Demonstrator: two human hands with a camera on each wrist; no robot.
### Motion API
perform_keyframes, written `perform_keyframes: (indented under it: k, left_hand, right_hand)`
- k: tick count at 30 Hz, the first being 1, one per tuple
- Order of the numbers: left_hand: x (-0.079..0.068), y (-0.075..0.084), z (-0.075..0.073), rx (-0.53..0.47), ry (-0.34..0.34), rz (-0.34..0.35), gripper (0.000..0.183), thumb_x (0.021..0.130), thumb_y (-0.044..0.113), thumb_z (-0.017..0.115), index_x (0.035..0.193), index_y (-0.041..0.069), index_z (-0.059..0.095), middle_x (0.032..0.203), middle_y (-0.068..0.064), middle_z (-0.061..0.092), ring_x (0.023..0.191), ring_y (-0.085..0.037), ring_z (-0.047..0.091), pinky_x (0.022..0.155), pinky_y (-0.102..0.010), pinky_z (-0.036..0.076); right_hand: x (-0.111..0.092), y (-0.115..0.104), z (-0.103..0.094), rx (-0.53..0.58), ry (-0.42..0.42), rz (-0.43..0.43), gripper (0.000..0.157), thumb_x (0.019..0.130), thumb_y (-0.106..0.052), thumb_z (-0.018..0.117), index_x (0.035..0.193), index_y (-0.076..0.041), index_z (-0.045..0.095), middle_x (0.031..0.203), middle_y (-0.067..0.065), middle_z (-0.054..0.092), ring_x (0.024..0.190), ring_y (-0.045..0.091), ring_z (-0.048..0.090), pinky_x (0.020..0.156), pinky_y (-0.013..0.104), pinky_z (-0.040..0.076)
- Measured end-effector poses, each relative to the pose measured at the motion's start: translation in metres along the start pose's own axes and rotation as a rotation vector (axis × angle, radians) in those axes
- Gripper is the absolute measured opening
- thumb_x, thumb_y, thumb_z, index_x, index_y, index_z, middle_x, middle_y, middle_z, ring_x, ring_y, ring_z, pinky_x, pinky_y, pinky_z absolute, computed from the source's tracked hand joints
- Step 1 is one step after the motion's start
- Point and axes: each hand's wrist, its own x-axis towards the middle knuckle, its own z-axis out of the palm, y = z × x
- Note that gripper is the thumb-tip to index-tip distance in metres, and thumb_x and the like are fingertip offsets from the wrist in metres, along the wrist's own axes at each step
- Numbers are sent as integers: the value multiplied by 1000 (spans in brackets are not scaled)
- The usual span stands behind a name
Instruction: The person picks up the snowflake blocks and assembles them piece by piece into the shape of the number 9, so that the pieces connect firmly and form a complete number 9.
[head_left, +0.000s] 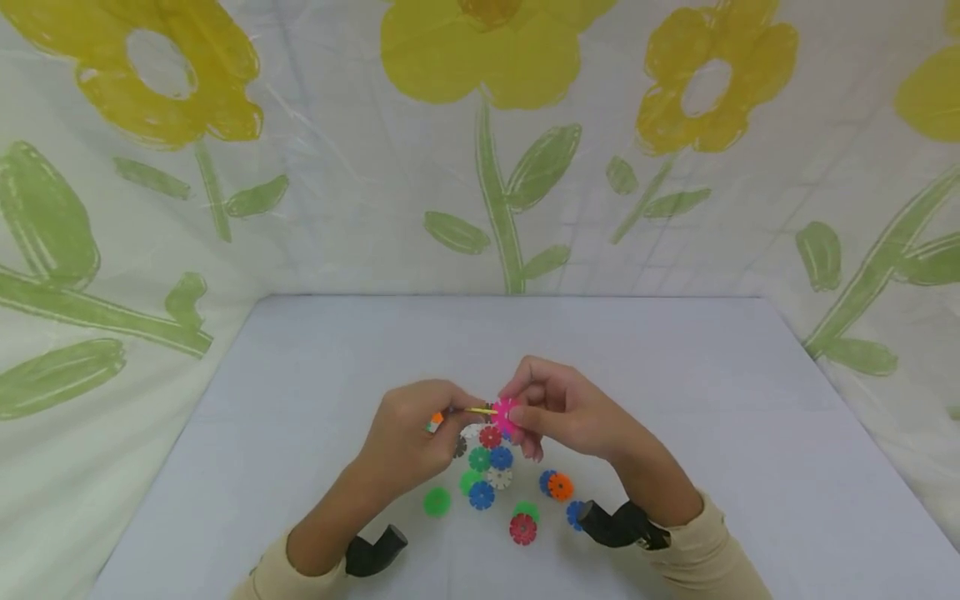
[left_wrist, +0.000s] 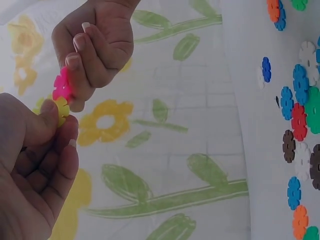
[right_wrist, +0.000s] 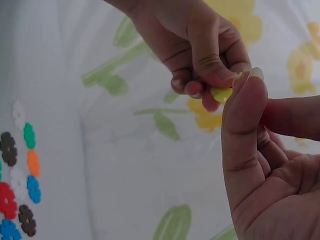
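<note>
Disc in pink [head_left: 505, 416] appears to touch a yellow disc [left_wrist: 62, 108], both held above a white tabletop [head_left: 322, 358]; a person's right hand [head_left: 566, 411] pinches the pink piece between thumb and fingers, the left hand [head_left: 412, 427] pinches the yellow; below, an orange disc [head_left: 560, 486] overlaps a blue disc [head_left: 545, 482], with a green disc [head_left: 437, 502] lying alone to the left; tan sleeves [head_left: 708, 546] cuff both forearms; behind hangs a white backdrop [head_left: 352, 217] with yellow flowers [head_left: 480, 67].

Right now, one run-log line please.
left hand: pinches yellow disc | right hand: pinches pink disc | joined: unclear | loose discs: on table
</note>
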Motion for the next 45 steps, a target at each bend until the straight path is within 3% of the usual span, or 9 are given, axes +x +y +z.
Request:
perform_keyframes:
  k: [12, 16, 21, 25, 30, 34, 39, 42, 45]
  left_hand:
    - [-5, -2, 12, 67, 7, 55, 19, 77, -11, 77, 85, 6, 70, 77, 0, 71, 67, -9, 65, 63, -16, 53]
    - [-3, -3, 3, 85, -105, 10, 17, 80, -4, 80, 93, 5, 73, 85, 0, 74, 72, -8, 67, 68, -17, 54]
    - [-3, -2, -6, 100, -247, -83, 44, 80, 17, 86, 120, 8, 70, 98, 1, 75, 83, -8, 70, 70, -21, 57]
    - [-4, -1, -6, 79, -266, -88, 57, 80, 26, 87, 130, 8, 66, 107, -1, 75, 88, -8, 70, 69, -22, 57]
    - [-4, -1, -6, 60, -274, -92, 47, 83, 23, 84, 124, 7, 70, 111, -1, 74, 90, -9, 71, 67, -21, 57]
    - [-5, -3, -5, 21, -331, -155, 42, 85, 22, 83, 122, 7, 71, 113, 0, 73, 92, -9, 70, 68, -20, 56]
    - [-5, -7, -6, -31, -373, -256, 41, 85, 23, 82, 121, 8, 70, 111, 3, 73, 92, -10, 70, 71, -21, 56]
    - [-5, -9, -9, -35, -379, -288, 40, 86, 24, 82, 122, 10, 70, 109, 5, 72, 92, -9, 69, 72, -22, 56]
    - [-5, -10, -12, -28, -378, -312, 41, 86, 24, 82, 122, 11, 70, 109, 6, 72, 92, -7, 67, 73, -23, 56]
  right_hand:
    - [-3, 3, 4, -10, 32, 41, 5, 101, 2, 54, 103, 6, 53, 71, 20, 58, 53, 22, 58, 48, 28, 54]
    - [-2, 3, 2, -76, 43, 40, 5, 101, 6, 52, 106, 6, 52, 70, 18, 57, 51, 24, 54, 47, 27, 51]
    - [-1, 4, 5, -140, 73, 104, 12, 101, 4, 52, 111, 4, 45, 67, 16, 53, 47, 20, 44, 45, 25, 44]
    - [0, 6, 8, -144, 91, 146, 15, 101, 2, 53, 111, 3, 42, 66, 14, 52, 46, 19, 43, 45, 25, 44]
    - [2, 6, 9, -108, 85, 128, 16, 101, 3, 53, 111, 4, 40, 67, 17, 53, 46, 22, 45, 45, 25, 45]
    - [2, 9, 5, -107, 42, 105, 15, 101, 4, 52, 111, 2, 42, 69, 18, 55, 47, 26, 48, 45, 27, 48]
    - [-2, 14, -13, -360, 69, 149, 8, 102, -1, 54, 108, -5, 57, 71, 12, 58, 52, 20, 52, 48, 29, 50]
    - [-7, 17, -30, -643, 117, 310, 10, 99, -5, 61, 103, -12, 67, 74, 6, 61, 57, 14, 53, 53, 29, 51]
    - [-13, 24, -44, -841, 77, 520, 10, 94, -5, 67, 102, -12, 71, 79, -1, 62, 65, 13, 55, 59, 29, 51]
